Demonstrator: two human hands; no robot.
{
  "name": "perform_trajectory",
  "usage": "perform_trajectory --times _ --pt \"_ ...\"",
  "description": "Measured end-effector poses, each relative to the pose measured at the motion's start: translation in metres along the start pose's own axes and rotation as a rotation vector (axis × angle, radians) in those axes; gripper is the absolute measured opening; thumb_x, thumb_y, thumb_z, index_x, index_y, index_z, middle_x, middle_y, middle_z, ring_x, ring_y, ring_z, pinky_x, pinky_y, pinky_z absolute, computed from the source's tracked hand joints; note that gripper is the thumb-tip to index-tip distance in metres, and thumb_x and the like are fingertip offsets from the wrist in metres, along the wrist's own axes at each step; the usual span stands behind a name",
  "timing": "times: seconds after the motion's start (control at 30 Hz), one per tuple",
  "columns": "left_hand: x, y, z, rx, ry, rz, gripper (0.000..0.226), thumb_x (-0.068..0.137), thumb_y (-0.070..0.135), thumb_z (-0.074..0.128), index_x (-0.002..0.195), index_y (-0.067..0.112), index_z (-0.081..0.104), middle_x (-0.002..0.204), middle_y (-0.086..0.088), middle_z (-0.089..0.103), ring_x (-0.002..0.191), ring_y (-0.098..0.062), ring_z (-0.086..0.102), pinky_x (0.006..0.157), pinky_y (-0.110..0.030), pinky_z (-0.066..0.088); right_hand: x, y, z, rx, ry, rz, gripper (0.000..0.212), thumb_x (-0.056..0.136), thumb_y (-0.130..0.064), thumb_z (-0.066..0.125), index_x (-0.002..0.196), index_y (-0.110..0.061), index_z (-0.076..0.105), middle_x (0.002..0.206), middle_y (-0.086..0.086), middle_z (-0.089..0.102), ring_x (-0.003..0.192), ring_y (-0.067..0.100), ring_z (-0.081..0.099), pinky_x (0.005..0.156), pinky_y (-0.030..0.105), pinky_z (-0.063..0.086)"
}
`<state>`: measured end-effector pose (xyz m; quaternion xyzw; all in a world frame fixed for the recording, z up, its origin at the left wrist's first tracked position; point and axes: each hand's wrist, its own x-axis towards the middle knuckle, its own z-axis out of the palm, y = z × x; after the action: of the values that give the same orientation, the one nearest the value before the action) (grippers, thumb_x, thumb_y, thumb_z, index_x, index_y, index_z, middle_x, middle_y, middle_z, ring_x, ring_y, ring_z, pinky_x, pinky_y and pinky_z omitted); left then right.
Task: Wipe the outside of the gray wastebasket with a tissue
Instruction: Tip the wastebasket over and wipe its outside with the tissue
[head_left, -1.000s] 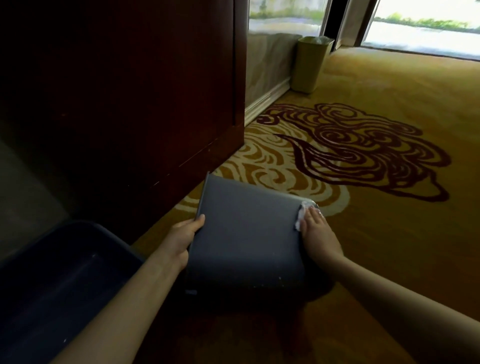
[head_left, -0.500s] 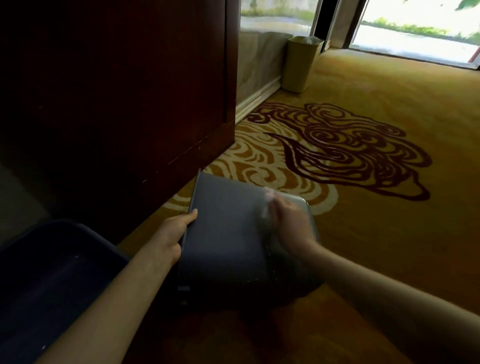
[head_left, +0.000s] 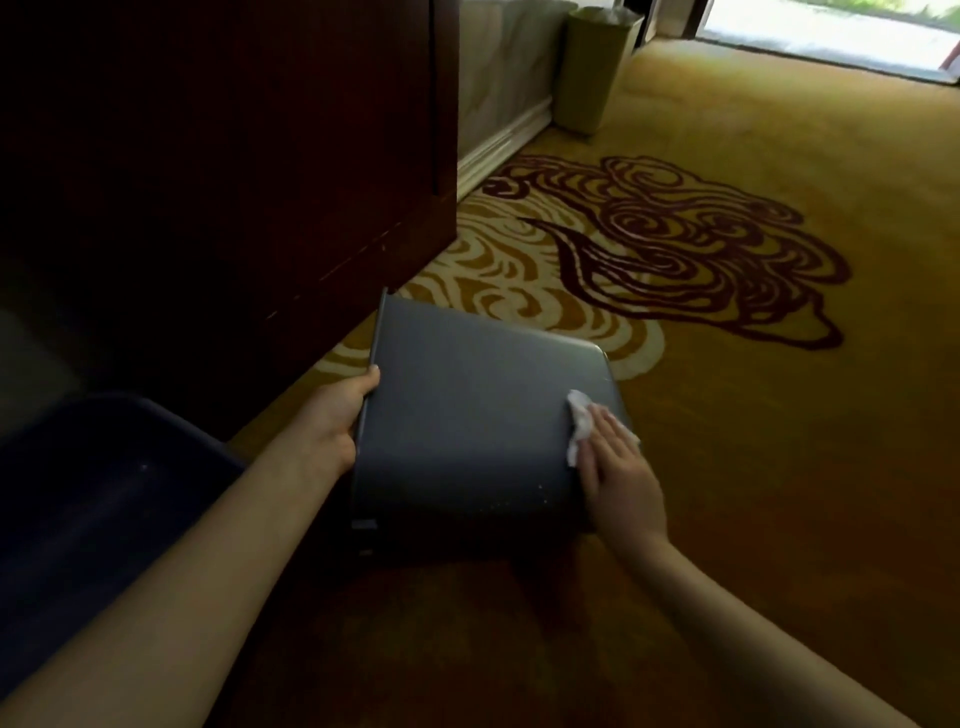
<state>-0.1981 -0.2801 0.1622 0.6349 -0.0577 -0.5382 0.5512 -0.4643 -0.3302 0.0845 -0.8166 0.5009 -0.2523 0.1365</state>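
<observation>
Dark blue bin (head_left: 104, 499) at near left, not involved. Gray wastebasket (head_left: 467, 415) lies tipped on the carpet (head_left: 779, 467) beside the dark wood cabinet (head_left: 208, 156), one broad side facing up. Left hand (head_left: 337, 421), grip clamped on the basket's left edge, steadying it. Right hand (head_left: 618, 467) flat, fingers together, pressing the white tissue (head_left: 579, 423) onto the right side of the top face. To do it well: overlapping strokes across the face, even pressure, hit the specks near the bottom edge, then rotate for other sides. Tan bin (head_left: 592, 67) stands far off by the wall.
</observation>
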Motion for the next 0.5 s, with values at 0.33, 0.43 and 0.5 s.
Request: perform_trajectory --times 0.33,0.43,0.5 --pt "0.000 0.000 0.005 0.023 0.021 -0.008 0.038 0.089 0.031 0.056 0.121 0.011 0.054 0.092 -0.010 0.063 0.082 -0.027 0.062 0.059 -0.040 0.050 0.054 -0.023 -0.021 0.287 0.117 0.146 0.036 0.098 -0.029 0.034 0.130 -0.020 0.050 0.131 0.005 0.058 0.117 0.018 0.055 0.095 0.033 0.045" --pt "-0.004 0.002 0.010 0.039 0.023 0.014 0.040 0.089 0.031 0.056 0.124 0.011 0.052 0.095 -0.010 0.063 0.085 -0.027 0.061 0.067 -0.041 0.050 0.092 -0.054 0.002 0.168 -0.154 -0.006 0.040 0.098 -0.028 0.036 0.135 -0.016 0.046 0.143 0.004 0.045 0.133 0.017 0.039 0.108 0.035 0.032" --pt "-0.008 0.004 0.014 0.034 0.026 0.017 0.040 0.090 0.031 0.055 0.124 0.011 0.052 0.102 -0.011 0.063 0.088 -0.028 0.060 0.071 -0.042 0.050 0.105 -0.052 0.013 0.076 -0.248 -0.022 0.042 0.098 -0.027 0.037 0.137 -0.014 0.042 0.149 0.005 0.037 0.139 0.017 0.029 0.112 0.035 0.023"
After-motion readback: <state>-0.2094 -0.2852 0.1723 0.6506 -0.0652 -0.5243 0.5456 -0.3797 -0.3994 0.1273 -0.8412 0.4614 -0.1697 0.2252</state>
